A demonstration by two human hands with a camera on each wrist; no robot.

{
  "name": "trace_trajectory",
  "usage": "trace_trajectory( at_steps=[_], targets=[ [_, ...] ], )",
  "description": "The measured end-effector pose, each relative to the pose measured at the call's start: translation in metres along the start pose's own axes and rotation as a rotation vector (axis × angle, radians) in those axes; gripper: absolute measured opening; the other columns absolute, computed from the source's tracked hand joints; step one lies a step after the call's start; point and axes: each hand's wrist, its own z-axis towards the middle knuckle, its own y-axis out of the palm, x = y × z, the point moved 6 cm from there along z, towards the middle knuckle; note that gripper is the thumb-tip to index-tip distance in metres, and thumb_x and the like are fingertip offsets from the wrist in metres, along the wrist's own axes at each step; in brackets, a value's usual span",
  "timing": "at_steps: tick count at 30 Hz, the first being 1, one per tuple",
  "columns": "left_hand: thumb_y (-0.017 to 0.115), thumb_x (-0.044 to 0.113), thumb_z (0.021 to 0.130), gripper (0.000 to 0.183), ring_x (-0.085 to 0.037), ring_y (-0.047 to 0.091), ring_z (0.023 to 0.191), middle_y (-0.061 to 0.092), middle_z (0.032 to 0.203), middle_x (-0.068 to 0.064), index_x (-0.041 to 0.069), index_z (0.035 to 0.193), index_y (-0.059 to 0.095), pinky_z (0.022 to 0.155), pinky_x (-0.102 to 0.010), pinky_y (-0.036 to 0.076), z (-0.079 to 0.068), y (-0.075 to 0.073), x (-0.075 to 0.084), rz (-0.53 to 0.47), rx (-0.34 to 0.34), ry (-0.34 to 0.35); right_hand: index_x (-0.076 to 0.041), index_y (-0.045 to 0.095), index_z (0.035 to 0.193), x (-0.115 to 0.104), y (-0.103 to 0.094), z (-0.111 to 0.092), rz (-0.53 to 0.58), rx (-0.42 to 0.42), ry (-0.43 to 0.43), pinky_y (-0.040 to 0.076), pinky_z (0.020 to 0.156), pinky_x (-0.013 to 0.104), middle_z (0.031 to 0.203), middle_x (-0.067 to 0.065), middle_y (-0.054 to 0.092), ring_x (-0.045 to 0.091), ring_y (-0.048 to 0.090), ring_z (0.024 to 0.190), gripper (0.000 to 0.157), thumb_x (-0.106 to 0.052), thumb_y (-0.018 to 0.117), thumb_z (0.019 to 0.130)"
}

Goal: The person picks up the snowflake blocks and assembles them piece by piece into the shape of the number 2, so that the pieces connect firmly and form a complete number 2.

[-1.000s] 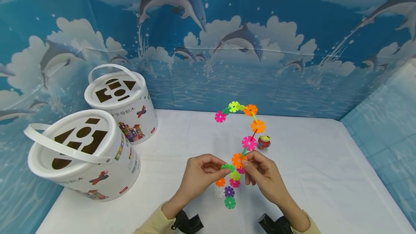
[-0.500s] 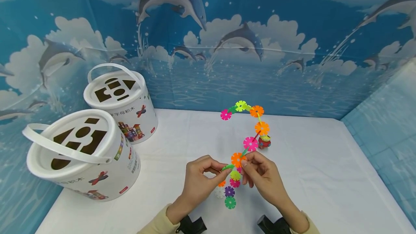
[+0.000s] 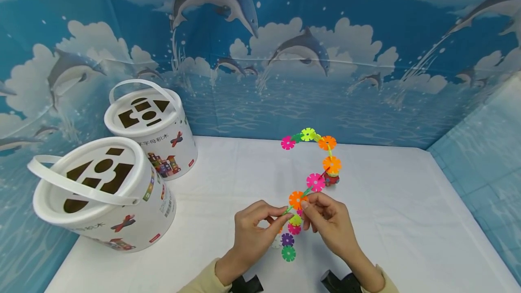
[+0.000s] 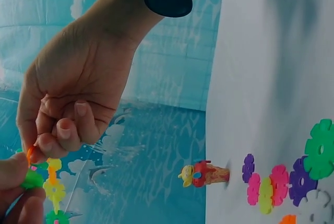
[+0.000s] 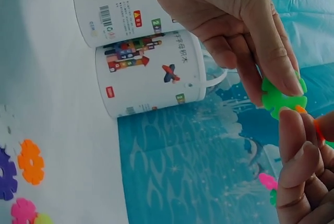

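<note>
My left hand [image 3: 254, 232] pinches a green snowflake disc [image 5: 276, 98] between thumb and fingers, edge-on in the head view. Beside it my right hand [image 3: 331, 220] pinches an orange snowflake disc [image 3: 297, 200], the near end of a held-up chain of slotted plastic discs. In the right wrist view the green disc's edge meets the orange one at the fingertips. From there the chain runs away through a pink disc [image 3: 315, 182] and two more orange ones, then curls left to a pink end disc [image 3: 287, 143]. Fingers partly cover both pinched discs.
Several loose discs lie on the white table below my hands, among them a purple disc [image 4: 301, 181] and a green disc [image 3: 288, 253]. Behind the chain stands a small figurine [image 4: 209, 174]. Two white lidded buckets [image 3: 106, 193] stand at the left, before a dolphin-printed backdrop [image 3: 260, 94].
The green disc has turned from showing its face to edge-on, and my left hand has shifted slightly right. The chain's far part has swung right and now overlaps the figurine.
</note>
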Motion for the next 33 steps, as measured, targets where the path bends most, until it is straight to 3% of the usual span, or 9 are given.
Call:
trace_trajectory(
  at_steps=[13, 22, 33],
  targets=[
    [0.081, -0.003, 0.071, 0.019, -0.005, 0.057, 0.058, 0.067, 0.074, -0.005, -0.003, 0.088, 0.073, 0.054, -0.014, 0.047, -0.011, 0.002, -0.002, -0.011, 0.04, 0.05, -0.003, 0.057, 0.08, 0.001, 0.005, -0.002, 0.039, -0.019, 0.042, 0.037, 0.034, 0.03, 0.054, 0.005, 0.051, 0.015, 0.048, 0.041, 0.021, 0.006, 0.048, 0.096],
    [0.081, -0.012, 0.064, 0.022, -0.011, 0.064, 0.061, 0.067, 0.072, -0.01, -0.005, 0.083, 0.071, 0.056, -0.017, 0.05, -0.006, 0.001, 0.002, -0.025, 0.063, 0.113, -0.003, 0.055, 0.077, 0.004, 0.008, -0.002, 0.065, -0.043, 0.066, 0.034, 0.032, 0.028, 0.051, 0.006, 0.05, 0.014, 0.047, 0.039, 0.023, 0.006, 0.047, 0.096],
    [0.079, -0.006, 0.072, 0.015, -0.016, 0.068, 0.067, 0.065, 0.072, -0.009, -0.004, 0.083, 0.071, 0.059, -0.021, 0.052, -0.01, 0.0, 0.002, 0.006, 0.083, 0.185, -0.002, 0.054, 0.076, -0.003, 0.011, -0.003, 0.087, -0.059, 0.095, 0.035, 0.032, 0.029, 0.051, 0.006, 0.05, 0.015, 0.048, 0.039, 0.023, 0.002, 0.048, 0.097]
  ],
)
